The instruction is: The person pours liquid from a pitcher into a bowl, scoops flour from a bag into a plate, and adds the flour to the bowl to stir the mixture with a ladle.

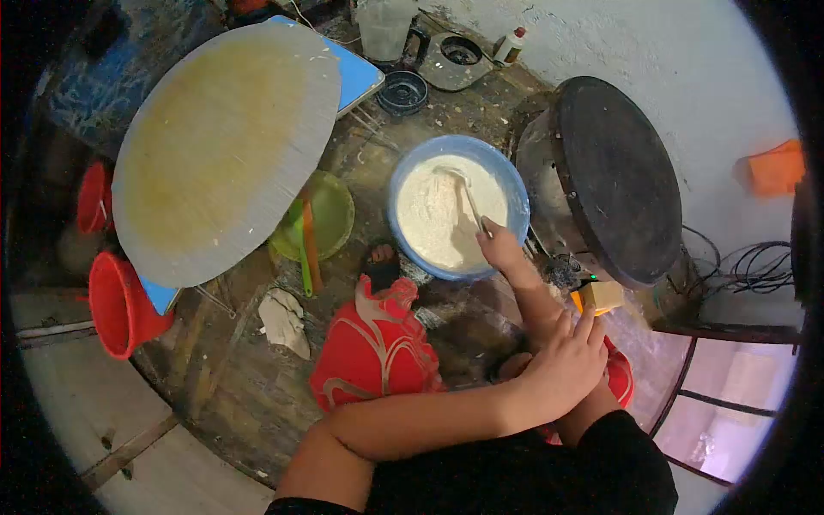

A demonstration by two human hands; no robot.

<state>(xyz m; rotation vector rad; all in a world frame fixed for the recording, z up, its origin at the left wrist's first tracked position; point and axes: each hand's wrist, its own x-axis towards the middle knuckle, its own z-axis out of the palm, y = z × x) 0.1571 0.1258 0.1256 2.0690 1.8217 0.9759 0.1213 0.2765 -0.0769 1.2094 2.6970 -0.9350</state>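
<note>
My right hand [500, 246] is closed around the handle of a metal ladle [469, 199]. The ladle's head rests in a pale, off-white mixture [433, 210] that fills much of a blue basin [397, 215] on the floor. Lying across my right forearm, my left hand [566, 365] has its fingers stretched out and holds nothing. My knee in red patterned cloth [373, 343] is just below the basin.
A large round black griddle [622, 180] stands right of the basin. Leftward, a wide round board [227, 146] sits on a blue table [354, 77], near a green bowl [339, 215] with utensils. Red buckets [120, 305], a crumpled cloth [283, 322] and a blender jug [384, 30] are around.
</note>
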